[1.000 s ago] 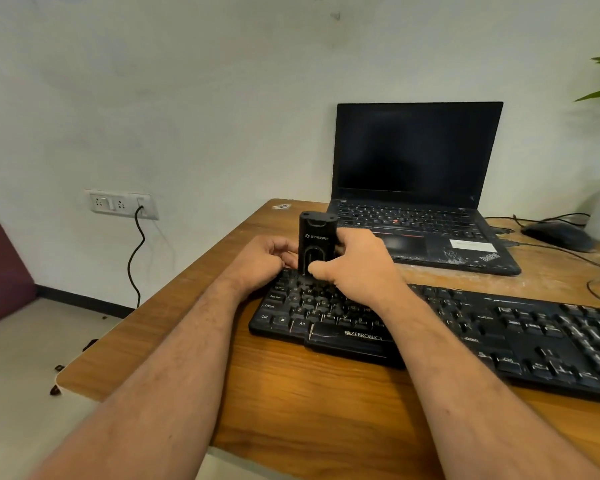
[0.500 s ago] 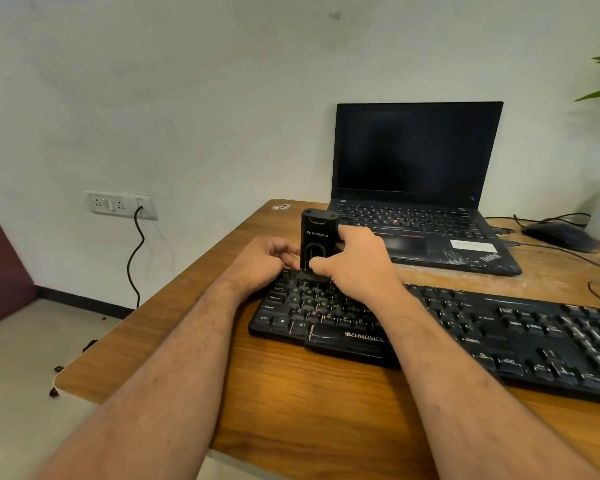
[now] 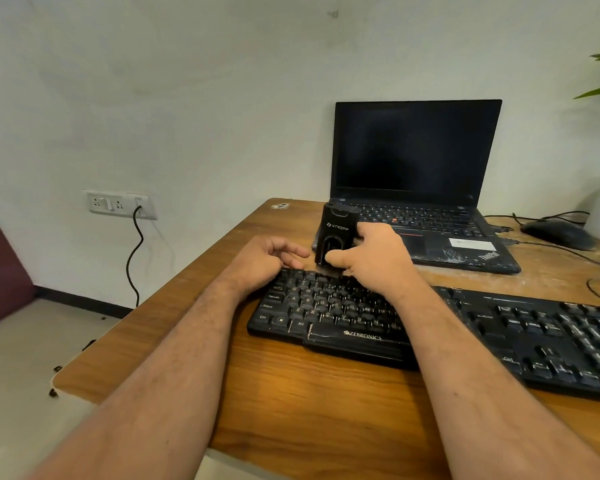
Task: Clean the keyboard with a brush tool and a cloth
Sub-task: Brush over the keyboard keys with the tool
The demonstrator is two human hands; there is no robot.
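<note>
1. The right hand (image 3: 378,258) grips the black brush tool (image 3: 335,237) upright on the keyboard's (image 3: 482,334) far left rows.
2. The left hand (image 3: 267,261) rests loosely curled, holding nothing, on the keyboard's far-left corner, near the table's (image 3: 291,393) left edge.
3. Bare wood lies along the near edge.

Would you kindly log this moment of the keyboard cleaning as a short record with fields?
Tool: black brush tool, upright, bristle end on the top key row
Right hand: grips the brush tool
Left hand: fingers loosely curled, holds nothing, at the keyboard's far left corner
Keyboard: black Zebronics, flat on the wooden desk
Behind: open laptop, screen dark
Cloth: not in view
</note>
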